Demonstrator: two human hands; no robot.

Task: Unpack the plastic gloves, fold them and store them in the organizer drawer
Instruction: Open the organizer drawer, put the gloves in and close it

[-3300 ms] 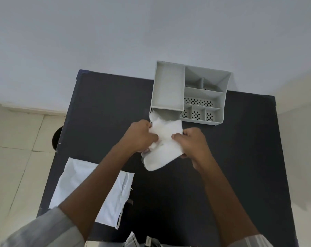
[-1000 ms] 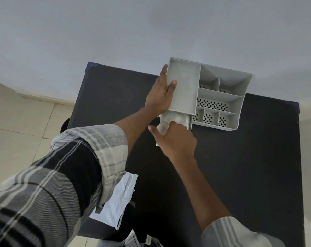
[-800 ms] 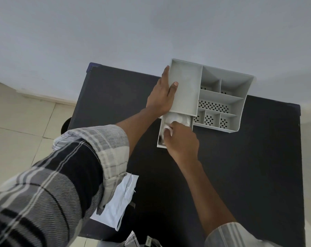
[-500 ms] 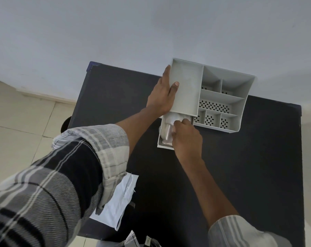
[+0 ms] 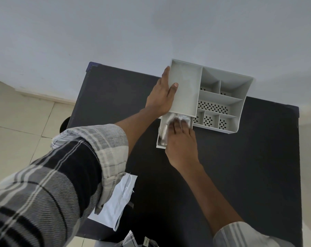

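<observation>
A grey plastic organizer [image 5: 220, 98] stands at the far edge of the black table [image 5: 240, 166]. Its drawer [image 5: 160, 139] is pulled out toward me at the organizer's left front. Folded translucent plastic gloves [image 5: 164, 130] lie inside the drawer. My right hand [image 5: 180, 141] presses down on the gloves in the drawer, fingers reaching under the organizer's body. My left hand [image 5: 162, 93] lies flat against the organizer's left side, thumb on its top.
A white torn-open packet [image 5: 115, 205] lies at the table's near left, partly under my left sleeve. The organizer's right side has several open compartments with perforated bottoms. A wall rises right behind the table; tiled floor lies to the left.
The gloves went from my two hands above the table into the drawer. My left hand moved to the organizer's side. My right hand has pushed the gloves deeper in.
</observation>
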